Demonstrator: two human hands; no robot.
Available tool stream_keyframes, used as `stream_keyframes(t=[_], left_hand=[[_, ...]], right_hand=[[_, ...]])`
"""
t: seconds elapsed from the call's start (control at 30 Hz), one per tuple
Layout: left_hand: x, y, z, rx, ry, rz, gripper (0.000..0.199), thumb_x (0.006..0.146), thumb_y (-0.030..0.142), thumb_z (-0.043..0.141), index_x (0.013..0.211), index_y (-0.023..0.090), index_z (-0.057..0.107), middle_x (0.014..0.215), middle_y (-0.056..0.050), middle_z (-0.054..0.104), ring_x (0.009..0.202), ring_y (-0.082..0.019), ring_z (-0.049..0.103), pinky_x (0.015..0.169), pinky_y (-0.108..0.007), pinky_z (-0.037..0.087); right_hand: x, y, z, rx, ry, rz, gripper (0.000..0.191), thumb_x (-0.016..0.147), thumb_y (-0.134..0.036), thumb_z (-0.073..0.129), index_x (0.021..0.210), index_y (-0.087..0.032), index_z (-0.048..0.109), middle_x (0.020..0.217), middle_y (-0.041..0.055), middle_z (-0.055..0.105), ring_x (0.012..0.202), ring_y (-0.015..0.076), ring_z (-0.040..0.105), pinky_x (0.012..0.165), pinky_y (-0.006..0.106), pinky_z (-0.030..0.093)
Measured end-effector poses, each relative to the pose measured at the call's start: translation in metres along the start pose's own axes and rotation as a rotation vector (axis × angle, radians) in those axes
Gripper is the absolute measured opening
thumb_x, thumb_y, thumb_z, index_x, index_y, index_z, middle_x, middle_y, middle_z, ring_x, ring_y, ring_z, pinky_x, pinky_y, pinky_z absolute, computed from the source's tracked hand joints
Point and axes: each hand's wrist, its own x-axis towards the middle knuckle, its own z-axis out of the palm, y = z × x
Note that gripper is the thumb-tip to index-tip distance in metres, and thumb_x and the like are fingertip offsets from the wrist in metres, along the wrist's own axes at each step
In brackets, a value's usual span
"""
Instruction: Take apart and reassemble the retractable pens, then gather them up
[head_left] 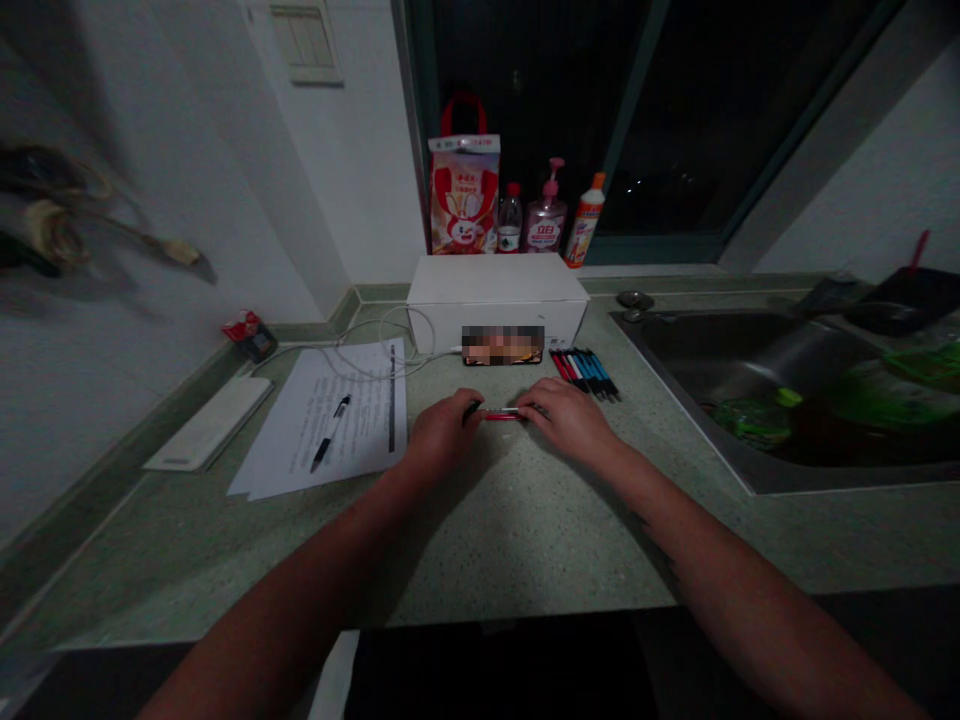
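Between my two hands, just above or on the counter, lies a slim red and silver pen [502,414]. My left hand [444,428] has its fingers closed around the pen's left end, where a dark part shows. At the other end, my right hand [568,418] pinches the pen with thumb and fingers. Beyond my right hand a row of several pens [587,373] in red, black, white and blue lies side by side. Left of my hands, a black and white pen [330,432] rests on printed sheets of paper [375,420].
A phone [501,347] on a white cable leans against a white box [496,283]. Bottles [545,220] and a red bag [464,200] stand behind it. To the right is a metal sink [720,440] with green items. A white flat case [210,424] lies left.
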Motion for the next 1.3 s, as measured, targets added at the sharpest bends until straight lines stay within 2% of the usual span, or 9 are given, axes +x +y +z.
stream_keyframes(t=[0.1, 0.3, 0.47, 0.57, 0.73, 0.93, 1.1, 1.2, 1.3], left_hand=[[0.0, -0.001, 0.001, 0.028, -0.039, 0.058, 0.019, 0.099, 0.027, 0.054, 0.108, 0.023, 0.071, 0.105, -0.005, 0.077, 0.094, -0.022, 0.069, 0.082, -0.031, 0.048], [0.001, 0.0, -0.002, 0.09, -0.08, 0.053, 0.02, 0.098, 0.027, 0.054, 0.103, 0.023, 0.073, 0.098, -0.007, 0.078, 0.087, -0.023, 0.069, 0.075, -0.033, 0.046], [0.002, 0.0, -0.005, 0.165, -0.139, 0.0, 0.021, 0.099, 0.029, 0.055, 0.107, 0.025, 0.073, 0.099, -0.009, 0.078, 0.087, -0.025, 0.07, 0.073, -0.033, 0.045], [0.001, 0.001, -0.002, 0.223, -0.18, 0.011, 0.02, 0.099, 0.03, 0.055, 0.106, 0.025, 0.074, 0.101, -0.009, 0.079, 0.088, -0.026, 0.071, 0.073, -0.033, 0.045], [-0.001, 0.004, 0.0, 0.248, -0.227, 0.084, 0.022, 0.099, 0.027, 0.053, 0.103, 0.023, 0.075, 0.103, -0.01, 0.078, 0.089, -0.028, 0.071, 0.072, -0.034, 0.047], [0.0, 0.006, -0.004, 0.249, -0.215, 0.058, 0.024, 0.099, 0.027, 0.053, 0.105, 0.023, 0.075, 0.105, -0.011, 0.079, 0.089, -0.028, 0.071, 0.071, -0.035, 0.046], [0.0, 0.003, -0.003, 0.181, -0.148, 0.051, 0.025, 0.1, 0.032, 0.052, 0.103, 0.025, 0.076, 0.103, -0.008, 0.079, 0.088, -0.026, 0.071, 0.072, -0.033, 0.046], [0.0, 0.001, -0.001, 0.116, -0.118, 0.042, 0.026, 0.101, 0.032, 0.051, 0.105, 0.025, 0.076, 0.107, -0.009, 0.079, 0.092, -0.027, 0.071, 0.077, -0.035, 0.048], [0.001, 0.0, 0.0, 0.022, -0.107, 0.041, 0.028, 0.103, 0.032, 0.051, 0.11, 0.022, 0.076, 0.114, -0.01, 0.078, 0.101, -0.029, 0.071, 0.086, -0.038, 0.049]], right_hand=[[0.0, -0.003, 0.0, 0.005, -0.012, -0.008, 0.016, 0.101, -0.024, 0.06, 0.099, -0.021, 0.076, 0.099, 0.008, 0.072, 0.099, 0.0238, 0.062, 0.089, 0.038, 0.047], [-0.002, 0.002, -0.007, 0.004, -0.055, -0.017, 0.014, 0.096, -0.02, 0.063, 0.095, -0.021, 0.076, 0.095, 0.008, 0.072, 0.096, 0.0247, 0.064, 0.087, 0.038, 0.048], [-0.005, 0.004, -0.016, 0.044, -0.179, 0.045, 0.012, 0.089, -0.014, 0.067, 0.089, -0.021, 0.076, 0.09, 0.0056, 0.072, 0.086, 0.0207, 0.065, 0.077, 0.032, 0.047], [-0.006, 0.001, -0.013, 0.078, -0.244, 0.036, 0.012, 0.087, -0.013, 0.068, 0.086, -0.022, 0.076, 0.086, 0.0035, 0.07, 0.078, 0.0175, 0.063, 0.071, 0.03, 0.045], [-0.007, -0.001, -0.003, 0.059, -0.25, 0.023, 0.012, 0.084, -0.012, 0.071, 0.084, -0.023, 0.075, 0.082, 0.0025, 0.069, 0.075, 0.0173, 0.062, 0.069, 0.03, 0.045], [-0.005, -0.002, -0.003, 0.052, -0.263, 0.043, 0.011, 0.086, -0.012, 0.068, 0.084, -0.022, 0.074, 0.086, 0.0035, 0.07, 0.08, 0.0181, 0.064, 0.072, 0.03, 0.045], [-0.003, -0.005, 0.0, 0.055, -0.255, 0.057, 0.009, 0.087, -0.013, 0.068, 0.085, -0.021, 0.073, 0.086, 0.0034, 0.07, 0.08, 0.0179, 0.064, 0.073, 0.029, 0.045], [-0.002, -0.005, 0.0, 0.056, -0.242, 0.047, 0.009, 0.088, -0.014, 0.069, 0.086, -0.021, 0.073, 0.086, 0.0034, 0.07, 0.081, 0.0183, 0.064, 0.073, 0.029, 0.045], [-0.002, -0.008, -0.001, 0.078, -0.177, 0.038, 0.004, 0.09, -0.019, 0.07, 0.092, -0.021, 0.074, 0.09, 0.0043, 0.069, 0.083, 0.0188, 0.064, 0.074, 0.03, 0.046]])
